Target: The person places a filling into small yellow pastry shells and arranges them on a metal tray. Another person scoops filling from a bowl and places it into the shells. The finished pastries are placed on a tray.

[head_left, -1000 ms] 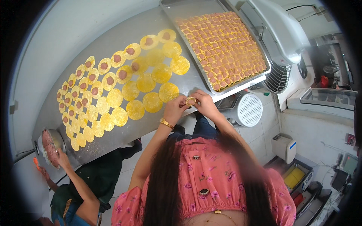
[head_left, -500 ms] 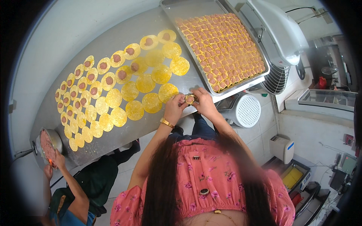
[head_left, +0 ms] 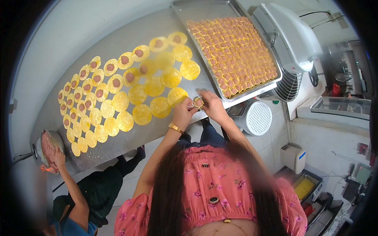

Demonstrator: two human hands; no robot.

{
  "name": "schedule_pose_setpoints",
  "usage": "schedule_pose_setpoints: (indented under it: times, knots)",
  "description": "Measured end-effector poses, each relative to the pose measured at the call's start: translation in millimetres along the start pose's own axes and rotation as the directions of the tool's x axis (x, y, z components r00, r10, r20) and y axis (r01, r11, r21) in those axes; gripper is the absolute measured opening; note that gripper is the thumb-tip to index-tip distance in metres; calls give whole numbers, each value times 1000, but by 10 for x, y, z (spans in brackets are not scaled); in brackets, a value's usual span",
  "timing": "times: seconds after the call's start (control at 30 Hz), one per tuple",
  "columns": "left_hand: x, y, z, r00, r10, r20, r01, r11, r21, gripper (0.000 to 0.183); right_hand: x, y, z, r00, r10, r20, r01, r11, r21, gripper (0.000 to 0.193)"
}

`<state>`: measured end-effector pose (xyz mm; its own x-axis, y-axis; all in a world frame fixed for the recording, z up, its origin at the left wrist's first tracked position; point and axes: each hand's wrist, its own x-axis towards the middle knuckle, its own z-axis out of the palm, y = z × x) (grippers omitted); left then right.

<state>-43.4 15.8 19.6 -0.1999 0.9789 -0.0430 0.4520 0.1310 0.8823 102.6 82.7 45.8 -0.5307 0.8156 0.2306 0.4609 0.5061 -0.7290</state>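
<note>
The left hand (head_left: 182, 113) and the right hand (head_left: 212, 105) meet at the near edge of the steel table (head_left: 157, 21), pinching a small open-topped dumpling (head_left: 198, 102) between their fingertips. Its yellow wrapper gathers around a pink meat filling; the fingers cover much of its side, so how far the pleats go round is hard to tell. A gold watch (head_left: 175, 128) circles the left wrist.

To the left, round yellow wrappers (head_left: 141, 114) lie in rows across the table; most on the far side and toward the left end carry a dab of meat (head_left: 110, 67), while the nearer ones are bare. On the far right, a metal tray (head_left: 208, 8) holds packed rows of finished dumplings (head_left: 236, 55). A white perforated stool (head_left: 258, 118) stands right of the hands, below table height. At the table's left end, a co-worker's hand (head_left: 59, 158) is at a metal bowl (head_left: 58, 138) of pink meat.
</note>
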Motion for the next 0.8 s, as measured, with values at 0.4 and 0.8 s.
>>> schedule_pose_setpoints:
  times: [0.4,0.8]
  knots:
    - [69,35,-47,991,131,24,-133,987,95,25,23,6,30,976,152,153,-153,988,-2,27]
    - [90,5,-18,997,71,-36,-70,997,16,23,52,-31,9,990,54,131,-61,997,46,36]
